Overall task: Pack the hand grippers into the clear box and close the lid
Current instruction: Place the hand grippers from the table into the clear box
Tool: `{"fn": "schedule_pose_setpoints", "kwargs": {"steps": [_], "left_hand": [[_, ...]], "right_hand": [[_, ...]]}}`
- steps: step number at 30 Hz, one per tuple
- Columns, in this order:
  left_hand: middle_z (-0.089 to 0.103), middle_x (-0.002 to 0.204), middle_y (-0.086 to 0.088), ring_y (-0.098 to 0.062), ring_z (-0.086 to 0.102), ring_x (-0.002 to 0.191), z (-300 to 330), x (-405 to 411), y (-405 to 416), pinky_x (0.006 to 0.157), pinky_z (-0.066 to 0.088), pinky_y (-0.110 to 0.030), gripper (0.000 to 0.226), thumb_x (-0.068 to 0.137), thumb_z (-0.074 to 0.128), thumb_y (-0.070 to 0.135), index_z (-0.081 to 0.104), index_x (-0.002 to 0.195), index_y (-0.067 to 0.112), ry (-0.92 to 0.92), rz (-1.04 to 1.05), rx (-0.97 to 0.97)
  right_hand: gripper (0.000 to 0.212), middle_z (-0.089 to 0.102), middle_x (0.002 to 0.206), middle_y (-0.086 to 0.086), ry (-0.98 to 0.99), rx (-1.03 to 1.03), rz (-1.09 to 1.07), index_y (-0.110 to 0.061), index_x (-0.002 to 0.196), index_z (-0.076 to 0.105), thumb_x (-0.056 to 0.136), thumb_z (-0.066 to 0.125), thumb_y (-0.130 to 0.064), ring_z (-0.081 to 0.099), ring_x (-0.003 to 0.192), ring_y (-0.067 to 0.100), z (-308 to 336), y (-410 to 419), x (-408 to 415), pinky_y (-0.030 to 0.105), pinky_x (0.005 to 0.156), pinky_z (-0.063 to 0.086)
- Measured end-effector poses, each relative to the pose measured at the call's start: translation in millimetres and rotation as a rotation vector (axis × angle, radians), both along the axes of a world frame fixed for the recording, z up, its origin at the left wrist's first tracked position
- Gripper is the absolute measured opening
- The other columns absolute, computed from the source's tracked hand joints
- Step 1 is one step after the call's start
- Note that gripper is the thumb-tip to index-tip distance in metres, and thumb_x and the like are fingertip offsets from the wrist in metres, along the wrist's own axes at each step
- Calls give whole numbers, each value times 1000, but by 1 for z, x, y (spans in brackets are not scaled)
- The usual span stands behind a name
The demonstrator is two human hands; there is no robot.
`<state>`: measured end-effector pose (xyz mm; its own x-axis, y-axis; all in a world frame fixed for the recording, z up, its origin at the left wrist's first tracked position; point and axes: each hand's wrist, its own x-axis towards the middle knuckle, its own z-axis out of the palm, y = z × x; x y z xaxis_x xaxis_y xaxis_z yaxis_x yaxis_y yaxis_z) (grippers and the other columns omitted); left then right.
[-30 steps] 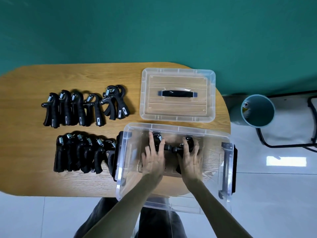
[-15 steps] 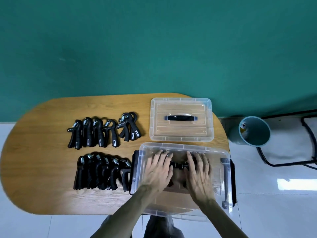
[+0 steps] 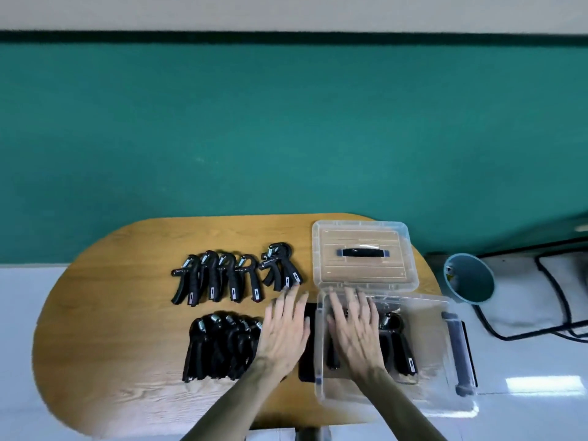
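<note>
The clear box [image 3: 429, 396] stands open at the table's right end, with black hand grippers [image 3: 399, 342] lying inside it. My right hand [image 3: 353, 326] is spread flat inside the box over its left half, holding nothing. My left hand [image 3: 284, 329] hovers outside the box's left wall, fingers apart and empty, above the near row of hand grippers [image 3: 219, 345]. A far row of hand grippers [image 3: 235, 278] lies behind it. The clear lid [image 3: 364, 254] with a dark handle rests flat behind the box.
The rounded wooden table [image 3: 127, 313] stands against a green wall. A teal bin [image 3: 469, 278] sits on the floor to the right, beside a black metal frame [image 3: 556, 297]. The box overhangs the table's right edge a little.
My left hand has come out of the box and moved left over the near row of grippers. My right hand shifted left inside the box. The camera tilted up.
</note>
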<state>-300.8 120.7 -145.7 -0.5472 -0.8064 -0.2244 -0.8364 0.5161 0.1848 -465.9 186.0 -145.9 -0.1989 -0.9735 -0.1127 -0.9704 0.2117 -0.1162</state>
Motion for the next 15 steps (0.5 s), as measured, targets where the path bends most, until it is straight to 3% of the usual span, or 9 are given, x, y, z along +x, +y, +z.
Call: {"fn": "schedule_pose_setpoints", "kwargs": {"steps": [7,15], "left_hand": [[36,160,-13,-28,40,142,10,82,-22,109,44,-48,57,103,24,39,42,150,12,71,-4,2],[24,165,-14,-32,31,147,0,177,-55,110,39,-48,58,105,26,43,32,155,13,3,125,51]], "right_hand": [[60,39,154,21,15,74,-39,-17,155,33,102,32,-44,41,138,44,17,-26,95,59,111,37],[60,42,151,22,16,115,-28,-16,153,35,102,30,-48,43,136,45,19,-61,171,59,108,39]]}}
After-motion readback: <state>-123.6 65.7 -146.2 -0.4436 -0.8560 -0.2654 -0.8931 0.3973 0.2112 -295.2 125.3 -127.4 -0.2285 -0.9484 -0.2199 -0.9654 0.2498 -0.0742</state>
